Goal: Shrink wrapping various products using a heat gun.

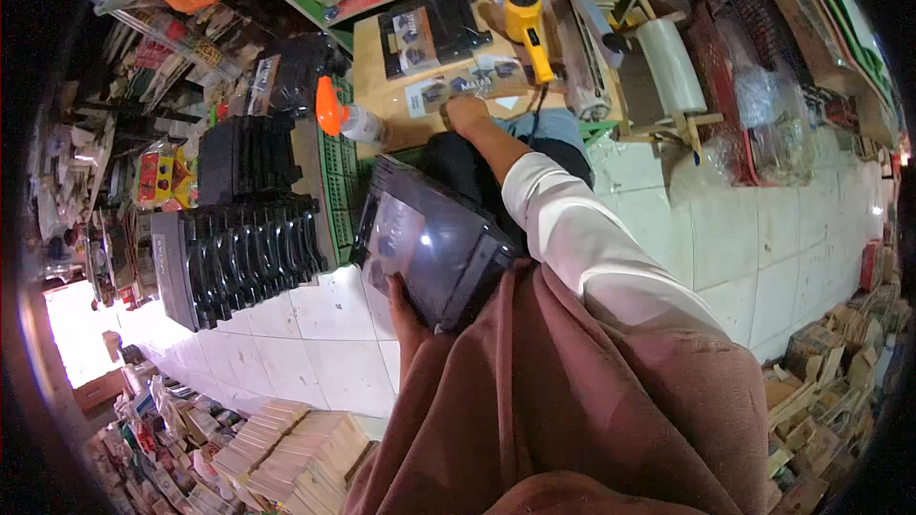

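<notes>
head: my left hand (407,319), part-open, holds one black panel (420,240) at my lap; my right hand (468,115), curled, contents unclear, sits between one orange-headed spray bottle (361,124) and one yellow heat gun (525,23).

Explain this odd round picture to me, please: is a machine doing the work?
No machine: these are a person's two bare hands, seen from a camera worn on the head, looking down. Its wide lens bends straight edges. The left hand holds a glossy black case at a tilt. The right hand is at the wooden table, by some printed sheets; whether it grips anything is hard to tell. Also on the table are a second black case and a yellow power tool.
</notes>
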A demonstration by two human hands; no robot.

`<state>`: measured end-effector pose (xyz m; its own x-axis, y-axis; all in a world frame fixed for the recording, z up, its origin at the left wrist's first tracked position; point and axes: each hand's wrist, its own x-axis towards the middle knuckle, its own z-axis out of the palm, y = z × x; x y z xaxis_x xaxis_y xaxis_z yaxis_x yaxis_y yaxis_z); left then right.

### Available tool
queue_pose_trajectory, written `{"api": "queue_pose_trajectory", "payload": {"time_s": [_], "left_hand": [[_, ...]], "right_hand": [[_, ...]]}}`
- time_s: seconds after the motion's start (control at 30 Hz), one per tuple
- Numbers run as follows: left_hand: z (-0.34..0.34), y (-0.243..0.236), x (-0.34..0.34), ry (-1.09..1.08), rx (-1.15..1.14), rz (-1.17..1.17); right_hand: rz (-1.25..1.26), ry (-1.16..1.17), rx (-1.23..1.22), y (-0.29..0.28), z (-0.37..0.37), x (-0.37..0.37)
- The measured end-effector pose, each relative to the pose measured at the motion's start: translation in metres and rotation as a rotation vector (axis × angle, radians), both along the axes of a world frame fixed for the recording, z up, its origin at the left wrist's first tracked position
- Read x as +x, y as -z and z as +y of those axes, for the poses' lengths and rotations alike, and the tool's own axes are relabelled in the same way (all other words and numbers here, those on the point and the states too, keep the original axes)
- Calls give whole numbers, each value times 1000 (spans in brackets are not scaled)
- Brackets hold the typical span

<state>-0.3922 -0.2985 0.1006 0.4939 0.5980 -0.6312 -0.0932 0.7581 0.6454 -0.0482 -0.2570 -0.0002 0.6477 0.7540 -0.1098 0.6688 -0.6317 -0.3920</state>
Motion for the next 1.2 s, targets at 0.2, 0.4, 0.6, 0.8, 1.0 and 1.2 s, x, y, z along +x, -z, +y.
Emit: {"api": "queue_pose_trajectory", "payload": {"time_s": [0.2, 0.4, 0.6, 0.8, 1.0, 1.2], "left_hand": [[4, 3, 2, -95, 162, 103], [20, -6, 40, 127, 431, 133], [29, -15, 58, 300, 894, 321], [15, -64, 107, 797, 1748, 893], [14, -29, 114, 903, 1846, 645], [15, -27, 114, 911, 1836, 637]], "right_hand": [[35, -158, -84, -3, 16, 14], [12, -209, -36, -8, 5, 28], [196, 162, 774, -63, -12, 39], [568, 179, 1164, -121, -59, 5], [585, 99, 1153, -134, -83, -32], [399, 107, 1088, -119, -83, -40]]}}
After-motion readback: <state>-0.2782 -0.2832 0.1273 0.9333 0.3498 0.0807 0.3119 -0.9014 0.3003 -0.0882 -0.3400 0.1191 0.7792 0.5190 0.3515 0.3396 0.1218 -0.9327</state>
